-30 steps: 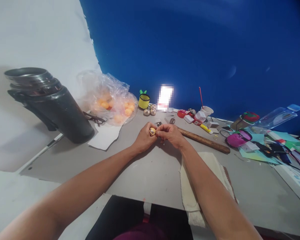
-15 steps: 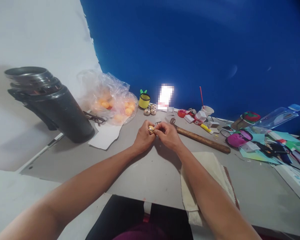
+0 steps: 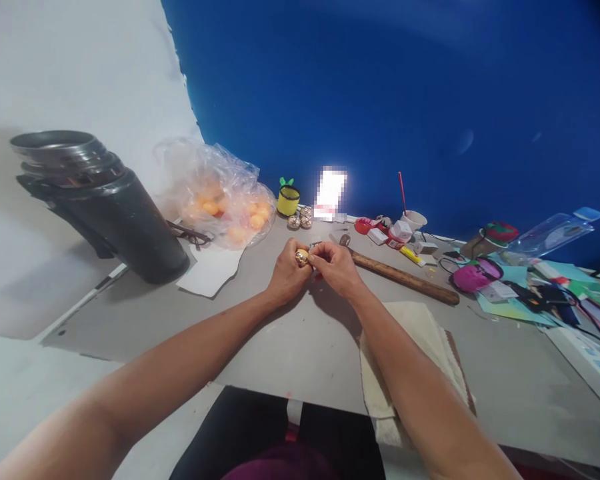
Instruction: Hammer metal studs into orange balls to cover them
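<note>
My left hand (image 3: 287, 273) is closed around a small shiny gold ball (image 3: 301, 257) above the grey table. My right hand (image 3: 336, 268) is beside it, thumb and forefinger pinched together at the ball's right side. Whatever sits between those fingertips is too small to make out. Just beyond my hands, several more shiny gold balls (image 3: 300, 219) lie in a cluster. The head of a wooden-handled hammer (image 3: 405, 275) rests just right of my right hand.
A dark thermos (image 3: 115, 220) stands at left beside a white paper (image 3: 213, 272) and a plastic bag of orange balls (image 3: 225, 200). A yellow pouch (image 3: 288, 200) is at the back. A folded cloth (image 3: 405, 333) lies under my right forearm; a pink pouch (image 3: 476, 275) and power strip (image 3: 587, 367) are right.
Both hands stay almost in place, with the gold ball still in the left and the right fingers pinched at its side. The whole view has shifted very slightly.
</note>
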{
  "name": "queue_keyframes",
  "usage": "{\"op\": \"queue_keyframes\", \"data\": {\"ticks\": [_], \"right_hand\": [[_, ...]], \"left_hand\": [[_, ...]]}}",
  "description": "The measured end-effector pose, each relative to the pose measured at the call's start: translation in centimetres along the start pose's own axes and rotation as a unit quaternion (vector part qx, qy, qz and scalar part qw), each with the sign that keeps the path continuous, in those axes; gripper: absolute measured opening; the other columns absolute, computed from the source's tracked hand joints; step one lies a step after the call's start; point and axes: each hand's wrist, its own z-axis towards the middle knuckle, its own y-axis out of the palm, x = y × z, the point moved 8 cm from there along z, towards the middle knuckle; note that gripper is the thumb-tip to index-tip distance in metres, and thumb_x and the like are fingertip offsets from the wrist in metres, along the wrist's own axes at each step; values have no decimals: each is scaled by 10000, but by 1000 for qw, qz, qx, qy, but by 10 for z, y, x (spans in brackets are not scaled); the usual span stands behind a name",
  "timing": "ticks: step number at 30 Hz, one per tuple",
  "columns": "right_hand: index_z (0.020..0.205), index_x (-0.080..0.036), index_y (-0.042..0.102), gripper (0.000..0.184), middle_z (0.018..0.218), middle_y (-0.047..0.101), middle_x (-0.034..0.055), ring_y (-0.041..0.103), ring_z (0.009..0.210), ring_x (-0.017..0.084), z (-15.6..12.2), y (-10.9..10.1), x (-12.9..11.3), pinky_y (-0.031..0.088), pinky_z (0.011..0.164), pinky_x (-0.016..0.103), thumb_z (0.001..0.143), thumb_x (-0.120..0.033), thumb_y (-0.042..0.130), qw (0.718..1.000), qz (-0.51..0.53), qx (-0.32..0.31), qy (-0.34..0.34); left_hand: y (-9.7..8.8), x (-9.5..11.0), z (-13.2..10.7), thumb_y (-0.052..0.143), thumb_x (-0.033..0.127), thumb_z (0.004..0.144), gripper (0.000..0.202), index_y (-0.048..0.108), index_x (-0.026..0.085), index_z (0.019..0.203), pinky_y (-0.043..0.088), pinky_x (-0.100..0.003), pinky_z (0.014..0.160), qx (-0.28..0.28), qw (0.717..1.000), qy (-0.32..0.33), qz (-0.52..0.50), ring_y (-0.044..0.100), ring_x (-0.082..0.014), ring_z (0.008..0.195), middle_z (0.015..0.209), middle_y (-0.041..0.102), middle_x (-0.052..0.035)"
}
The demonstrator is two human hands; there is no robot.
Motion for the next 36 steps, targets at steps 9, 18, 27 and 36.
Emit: {"op": "queue_keyframes", "data": {"ticks": [9,18,27,36], "right_hand": [[708,-188,654,314,666,587,-24,503,556,99,1,-2,10,513,428,231,611,-422,839,991,104,-57,62],[731,-185,663,357,659,613,-21,519,551,96,2,-8,14,478,466,216,644,-466,865,990,100,-86,48],[724,-197,657,294,640,605,-27,520,573,111,1,-8,7,433,482,225,685,-445,809,997,40,-60,17],[708,-198,651,270,637,588,-26,505,580,114,1,-8,5,433,475,231,675,-427,792,1000,9,-23,12]], "left_hand": [[6,3,-1,655,190,681,189,564,201,847,441,-273,645,-46,998,-22,-41,533,-137,682,755,604,36],[14,-8,-3,693,263,662,269,571,198,892,414,-245,561,-83,984,-86,-131,504,-111,588,679,577,54],[16,-6,-4,680,247,656,255,558,198,875,401,-227,546,-96,980,-87,-153,490,-102,582,674,561,61],[14,-8,-2,637,225,633,251,578,196,875,407,-241,570,-92,987,-78,-108,500,-119,622,693,565,50]]}}
